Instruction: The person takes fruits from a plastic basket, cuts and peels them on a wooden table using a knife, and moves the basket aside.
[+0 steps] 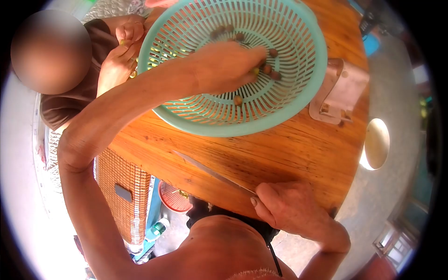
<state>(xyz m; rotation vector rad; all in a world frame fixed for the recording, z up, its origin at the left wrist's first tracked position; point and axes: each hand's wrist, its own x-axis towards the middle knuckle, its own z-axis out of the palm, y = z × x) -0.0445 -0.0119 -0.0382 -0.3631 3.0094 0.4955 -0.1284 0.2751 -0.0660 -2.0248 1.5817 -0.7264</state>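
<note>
A large green plastic basket (242,129) with slotted sides stands on the wooden table. Several small round brown fruits (275,75) lie in it. My left hand (228,67) reaches over the rim into the basket, its fingers bent down among the fruits. Motion blurs those fingers, and what they hold, if anything, is hidden. Near the table's front edge my right hand (284,205) is closed round the handle end of a knife (212,172). The thin blade lies low over the wood and points to the upper left.
At the left a person sits by the table, both hands (119,60) close together beside the basket. A pink holder (343,86) stands on the table (298,154) at the right. Below left are a woven seat (123,175), a red basket (173,197) and a bottle (159,227).
</note>
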